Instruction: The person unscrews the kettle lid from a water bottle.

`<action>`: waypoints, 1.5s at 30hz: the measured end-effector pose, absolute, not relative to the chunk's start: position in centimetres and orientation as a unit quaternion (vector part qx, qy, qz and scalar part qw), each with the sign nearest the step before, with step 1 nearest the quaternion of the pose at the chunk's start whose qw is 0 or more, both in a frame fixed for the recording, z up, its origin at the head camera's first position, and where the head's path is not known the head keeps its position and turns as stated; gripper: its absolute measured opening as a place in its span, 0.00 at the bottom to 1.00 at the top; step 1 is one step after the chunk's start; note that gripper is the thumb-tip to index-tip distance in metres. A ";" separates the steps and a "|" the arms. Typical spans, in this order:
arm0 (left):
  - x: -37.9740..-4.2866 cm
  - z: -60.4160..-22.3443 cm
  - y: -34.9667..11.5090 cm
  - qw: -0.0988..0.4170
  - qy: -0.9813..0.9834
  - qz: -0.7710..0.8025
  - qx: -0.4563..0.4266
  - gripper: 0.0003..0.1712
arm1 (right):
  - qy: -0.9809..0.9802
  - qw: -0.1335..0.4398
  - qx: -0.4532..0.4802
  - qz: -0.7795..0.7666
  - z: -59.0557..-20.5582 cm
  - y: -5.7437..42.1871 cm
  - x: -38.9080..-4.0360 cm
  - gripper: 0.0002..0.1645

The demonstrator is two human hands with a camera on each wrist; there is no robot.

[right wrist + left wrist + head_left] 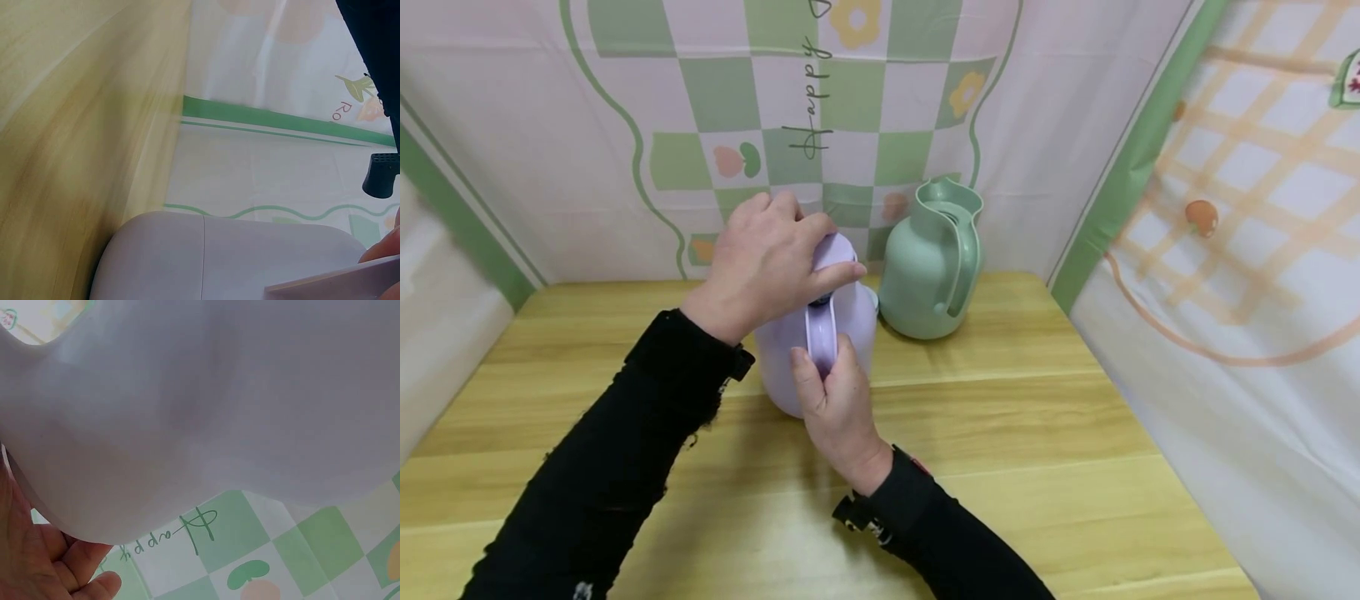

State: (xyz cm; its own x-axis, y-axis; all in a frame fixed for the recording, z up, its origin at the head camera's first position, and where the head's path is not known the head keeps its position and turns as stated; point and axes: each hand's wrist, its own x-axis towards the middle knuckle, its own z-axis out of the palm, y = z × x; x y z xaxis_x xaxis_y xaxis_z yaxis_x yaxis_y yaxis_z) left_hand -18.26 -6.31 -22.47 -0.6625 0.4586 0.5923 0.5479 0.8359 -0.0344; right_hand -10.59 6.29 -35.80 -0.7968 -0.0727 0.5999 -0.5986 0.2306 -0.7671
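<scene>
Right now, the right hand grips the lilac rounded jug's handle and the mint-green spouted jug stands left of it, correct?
No: the head view shows the mint-green spouted jug right of the lilac rounded jug, whose handle the right hand does grip.

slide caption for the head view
Left hand over the top of a purple jug, right hand gripping its handle, green jug nearby.

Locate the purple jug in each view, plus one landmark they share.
Head: purple jug just left of centre, left hand at its top, right hand at its handle.
Left wrist: jug close up, filling the upper part, cropped by the frame.
Right wrist: jug at bottom centre, cropped by the lower edge, beside the wooden table.
Shared landmark: printed backdrop, below the jug in left wrist, above it in right wrist.
</scene>
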 end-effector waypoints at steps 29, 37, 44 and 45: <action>-19.2 -21.2 -9.4 0.067 -0.917 -0.204 -0.338 0.42 | -0.749 0.231 0.225 0.579 -35.7 6.3 -10.5 0.17; -19.7 -21.7 -9.6 0.064 -0.904 -0.186 -0.381 0.38 | -0.748 0.225 0.227 0.582 -35.7 6.3 -10.5 0.19; -19.5 -21.6 -9.4 0.073 -0.908 -0.169 -0.376 0.35 | -0.750 0.230 0.226 0.578 -35.8 6.4 -10.6 0.19; -19.5 -21.7 -9.3 0.075 -0.909 -0.166 -0.375 0.34 | -0.751 0.229 0.225 0.577 -35.8 6.4 -10.6 0.19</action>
